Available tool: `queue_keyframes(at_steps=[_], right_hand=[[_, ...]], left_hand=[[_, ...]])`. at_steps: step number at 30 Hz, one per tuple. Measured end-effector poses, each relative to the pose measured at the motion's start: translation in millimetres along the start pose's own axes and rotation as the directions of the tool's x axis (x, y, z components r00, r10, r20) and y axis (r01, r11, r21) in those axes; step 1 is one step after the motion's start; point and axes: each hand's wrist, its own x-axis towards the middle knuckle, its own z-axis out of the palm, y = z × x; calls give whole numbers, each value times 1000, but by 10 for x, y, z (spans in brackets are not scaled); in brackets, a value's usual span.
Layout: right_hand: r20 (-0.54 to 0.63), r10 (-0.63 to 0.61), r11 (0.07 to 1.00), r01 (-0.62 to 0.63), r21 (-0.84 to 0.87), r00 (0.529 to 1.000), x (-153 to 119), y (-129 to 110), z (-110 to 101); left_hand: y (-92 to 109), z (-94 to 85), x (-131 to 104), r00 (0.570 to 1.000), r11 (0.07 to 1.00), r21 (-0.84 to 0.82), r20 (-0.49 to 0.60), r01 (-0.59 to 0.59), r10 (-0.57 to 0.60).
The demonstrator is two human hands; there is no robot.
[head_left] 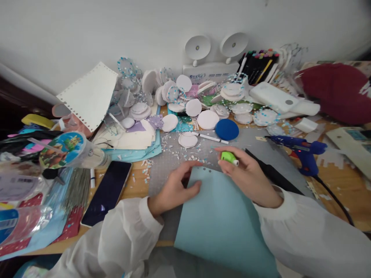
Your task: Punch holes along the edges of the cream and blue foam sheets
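A light blue sheet of paper [217, 216] lies in front of me, its lower end reaching past the table's front edge. Small shaped holes run along its top edge. My left hand [178, 187] grips the sheet's upper left side, thumb over the paper and fingers by the top edge. In my right hand [249, 173] is a small bright green craft punch [230, 157], held between thumb and fingers just above the sheet's top right corner, apart from the paper. Beneath lies a grey cutting mat [162, 170] strewn with paper scraps.
Many white foam discs [208, 119] crowd the back. A blue round lid [227, 129] and a white pen [211, 138] lie on the mat. A blue glue gun [304, 150] with its cord is at right. Left are a phone [108, 191] and a plastic cup [69, 150].
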Motion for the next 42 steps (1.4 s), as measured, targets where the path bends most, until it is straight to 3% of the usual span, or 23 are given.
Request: queue_keyframes(at_steps=[4,8,11,15,24,34,42], right_hand=[[178,-20,972,-23,235,984,139,-4,135],[227,-36,970,-21,244,973,187,40,166],[259,-34,989,-6,149,965,160,72,113],[313,-97,995,103,-4,945,135,69,43],[456,-213,947,298,-123,864,148,66,65],[451,-268,882,405,-240,851,157,99,101],[445,-202,876,364,-317,872,139,136,109]], left_hand=[[33,-162,-64,995,969,-231,-29,84,-93],[50,-197,-121,988,935,-325,-19,140,-155],[33,-197,-155,991,976,-178,-17,126,-132],[36,-220,-177,999,998,48,-14,40,-40],[23,-216,-195,999,972,234,4,-37,37],[-16,-191,-187,984,953,273,-81,-132,159],[-28,-205,-202,985,961,258,-109,-98,130]])
